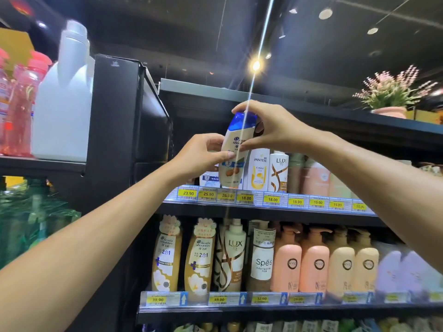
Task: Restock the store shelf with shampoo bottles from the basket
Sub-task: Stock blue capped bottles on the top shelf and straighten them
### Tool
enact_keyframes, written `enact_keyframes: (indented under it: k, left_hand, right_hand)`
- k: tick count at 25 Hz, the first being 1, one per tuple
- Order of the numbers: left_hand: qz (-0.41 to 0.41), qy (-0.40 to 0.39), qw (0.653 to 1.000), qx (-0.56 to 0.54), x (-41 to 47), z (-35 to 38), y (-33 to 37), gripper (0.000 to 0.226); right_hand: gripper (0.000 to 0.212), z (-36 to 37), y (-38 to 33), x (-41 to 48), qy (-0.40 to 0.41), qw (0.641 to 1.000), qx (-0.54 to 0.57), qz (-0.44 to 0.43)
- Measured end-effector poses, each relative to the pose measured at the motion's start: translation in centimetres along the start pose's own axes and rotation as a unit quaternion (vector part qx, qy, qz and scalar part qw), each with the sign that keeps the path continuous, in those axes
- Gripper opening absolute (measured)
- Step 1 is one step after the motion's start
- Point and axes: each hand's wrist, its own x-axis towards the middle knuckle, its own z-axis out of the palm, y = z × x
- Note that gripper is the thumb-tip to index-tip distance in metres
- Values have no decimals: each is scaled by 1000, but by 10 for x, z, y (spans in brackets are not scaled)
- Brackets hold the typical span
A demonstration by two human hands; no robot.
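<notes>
Glossy smooth plastic shampoo bottle (236, 149) — matt black metal shelf (263, 208), paper price tags (246, 198) in clear strips.

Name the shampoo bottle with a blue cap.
The white Head & Shoulders bottle gripped by the left hand and right hand; the white Lux bottle nearby is white-capped.

A large white plastic jug (63, 104) stands on the neighbouring black rack (43, 165) at upper left, just beside pink-capped clear bottles (22, 109). Blurred green shrink-wrapped packs (31, 219) lie below it. A potted plant with pink flowers (393, 92) sits high at right, and a ceiling spotlight (256, 65) glares overhead.
</notes>
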Motion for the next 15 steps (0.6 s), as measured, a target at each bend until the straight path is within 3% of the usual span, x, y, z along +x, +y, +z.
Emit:
enact_keyframes:
  k: [6, 15]
  left_hand:
    - [-9, 19, 999, 43, 20, 12, -16, 21]
    - [-41, 57, 997, 40, 31, 20, -34, 26]
  right_hand:
    - [77, 13, 22, 3, 1, 998, -58, 9]
    - [72, 32, 30, 3, 20, 998, -16, 57]
